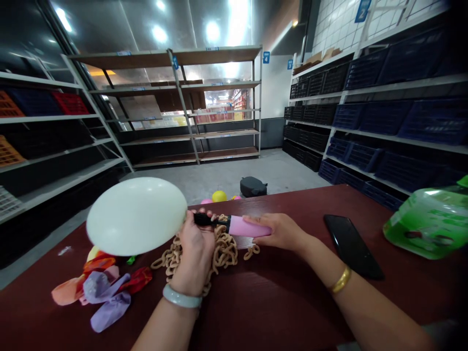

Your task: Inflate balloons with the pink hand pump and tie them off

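Note:
A pale, inflated balloon (137, 217) hangs to the left of my left hand (197, 239), whose closed fingers hold its neck against the black nozzle end of a hand balloon pump (246, 226). Around the pump's pink body my right hand (280, 231) is wrapped. Just where the balloon's neck meets the nozzle is hidden by my left fingers. Beneath my left hand lies a heap of tan rubber rings (224, 251), and a few more lie loose beside it. Limp balloons (106, 287) in purple, orange and red are piled on the table at left.
The dark red table (278, 292) carries a black phone (353, 246) and a jug of green liquid (427, 222) at right. Beyond its far edge, a yellow balloon (219, 196) and a dark grey case (253, 186) are on the floor. Shelves with crates (387, 117) line the sides.

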`<state>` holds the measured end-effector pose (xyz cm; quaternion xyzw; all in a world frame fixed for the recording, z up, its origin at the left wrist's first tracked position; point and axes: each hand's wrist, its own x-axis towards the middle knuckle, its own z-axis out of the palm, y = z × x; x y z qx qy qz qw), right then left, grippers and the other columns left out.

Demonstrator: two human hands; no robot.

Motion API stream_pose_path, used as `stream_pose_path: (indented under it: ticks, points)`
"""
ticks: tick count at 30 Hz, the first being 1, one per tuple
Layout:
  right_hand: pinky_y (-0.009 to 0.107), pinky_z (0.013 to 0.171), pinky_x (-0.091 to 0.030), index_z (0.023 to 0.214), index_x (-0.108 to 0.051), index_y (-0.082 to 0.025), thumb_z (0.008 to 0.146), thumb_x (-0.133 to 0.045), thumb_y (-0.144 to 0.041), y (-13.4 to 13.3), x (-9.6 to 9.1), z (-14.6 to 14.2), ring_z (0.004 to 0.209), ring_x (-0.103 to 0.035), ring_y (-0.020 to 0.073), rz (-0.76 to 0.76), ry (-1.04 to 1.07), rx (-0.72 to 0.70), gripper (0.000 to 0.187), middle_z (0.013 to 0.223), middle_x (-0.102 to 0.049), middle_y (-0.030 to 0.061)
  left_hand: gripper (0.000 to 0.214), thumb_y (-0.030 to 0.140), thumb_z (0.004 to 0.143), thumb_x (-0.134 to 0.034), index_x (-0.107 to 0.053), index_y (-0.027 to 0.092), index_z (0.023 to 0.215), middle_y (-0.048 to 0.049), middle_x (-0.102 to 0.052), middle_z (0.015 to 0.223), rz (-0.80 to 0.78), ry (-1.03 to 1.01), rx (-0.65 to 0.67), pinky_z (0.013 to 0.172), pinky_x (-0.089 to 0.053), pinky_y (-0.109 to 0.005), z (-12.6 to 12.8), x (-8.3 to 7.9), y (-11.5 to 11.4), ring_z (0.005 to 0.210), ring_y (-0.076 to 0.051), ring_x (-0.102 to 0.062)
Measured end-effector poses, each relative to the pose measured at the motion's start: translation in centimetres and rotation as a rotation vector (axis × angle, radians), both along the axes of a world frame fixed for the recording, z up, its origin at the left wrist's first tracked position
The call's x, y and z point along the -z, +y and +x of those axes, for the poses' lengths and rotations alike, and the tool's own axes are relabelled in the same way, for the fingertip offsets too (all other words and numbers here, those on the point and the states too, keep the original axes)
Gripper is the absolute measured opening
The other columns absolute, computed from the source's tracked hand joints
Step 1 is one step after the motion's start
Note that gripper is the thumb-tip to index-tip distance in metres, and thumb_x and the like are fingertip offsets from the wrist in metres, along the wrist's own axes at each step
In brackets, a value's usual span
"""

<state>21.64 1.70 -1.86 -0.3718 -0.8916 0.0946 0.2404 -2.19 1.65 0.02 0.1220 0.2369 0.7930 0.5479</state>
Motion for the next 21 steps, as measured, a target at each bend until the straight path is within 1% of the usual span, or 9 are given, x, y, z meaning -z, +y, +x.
stream_pose_path:
  ticks: [3,6,8,10,12,15,21]
  points:
    - [0.033,0.09,-0.046,0.139,-0.043,-0.037,0.078,-0.069,-0.043,0.6,0.1,0.9,0.108,-0.062,0.0228,-0.059,0.048,-0.059,0.067,0.128,-0.062,-0.0002,0.029,0.029,0.096,-0.034,-0.046,0.018,0.072,-0.0017,-0.052,0.065,0.024,-0.014,-0.031,0.052,-0.042,-0.028,-2.6,-0.7,0.5,0.056,-0.015,-0.051]
    - [0.033,0.092,-0.046,0.139,-0.044,-0.038,0.077,-0.071,-0.04,0.8,-0.2,1.8,0.108,-0.062,0.0227,-0.082,0.068,-0.064,0.068,0.128,-0.062,-0.0012,0.032,0.03,0.097,-0.031,-0.045,0.018,0.07,-0.0014,-0.05,0.063,0.063,-0.037,-0.097,0.049,-0.039,-0.026,-4.9,-1.7,0.6,0.055,-0.015,-0.049]
    - [0.033,0.09,-0.047,0.138,-0.044,-0.04,0.076,-0.072,-0.038,0.8,-0.7,2.3,0.105,-0.064,0.0224,-0.082,0.073,-0.049,0.069,0.124,-0.065,-0.002,0.034,0.032,0.097,-0.031,-0.044,0.018,0.07,-0.0009,-0.049,0.062,0.081,-0.047,-0.132,0.048,-0.038,-0.025,-5.9,-2.3,0.5,0.053,-0.014,-0.048]
    - [0.032,0.089,-0.047,0.138,-0.044,-0.041,0.076,-0.073,-0.036,0.6,-1.2,2.6,0.103,-0.064,0.0215,-0.062,0.081,-0.039,0.069,0.121,-0.066,-0.0027,0.034,0.033,0.097,-0.032,-0.044,0.018,0.07,-0.0004,-0.048,0.062,0.099,-0.05,-0.147,0.048,-0.038,-0.024,-6.1,-2.6,0.3,0.053,-0.013,-0.047]
    - [0.031,0.086,-0.047,0.137,-0.045,-0.041,0.076,-0.072,-0.035,0.4,-1.5,2.9,0.101,-0.064,0.0203,-0.021,0.08,-0.023,0.068,0.118,-0.067,-0.003,0.032,0.032,0.097,-0.034,-0.043,0.018,0.07,-0.0001,-0.047,0.062,0.123,-0.052,-0.159,0.049,-0.038,-0.024,-5.8,-2.7,0.2,0.053,-0.013,-0.047]
    - [0.03,0.081,-0.048,0.137,-0.046,-0.041,0.077,-0.072,-0.036,0.2,-1.8,2.9,0.094,-0.065,0.0193,0.048,0.045,0.013,0.065,0.111,-0.07,-0.0026,0.03,0.03,0.096,-0.035,-0.044,0.018,0.07,-0.0003,-0.047,0.063,0.151,-0.057,-0.164,0.05,-0.039,-0.023,-4.6,-2.3,0.2,0.055,-0.013,-0.048]
    - [0.03,0.076,-0.048,0.137,-0.046,-0.042,0.079,-0.069,-0.044,-0.1,-1.1,1.4,0.087,-0.065,0.0197,0.126,-0.003,0.04,0.063,0.101,-0.07,-0.0007,0.026,0.029,0.096,-0.039,-0.047,0.018,0.074,-0.001,-0.05,0.067,0.152,-0.01,-0.087,0.054,-0.042,-0.024,-0.3,-1.1,-0.5,0.058,-0.013,-0.05]
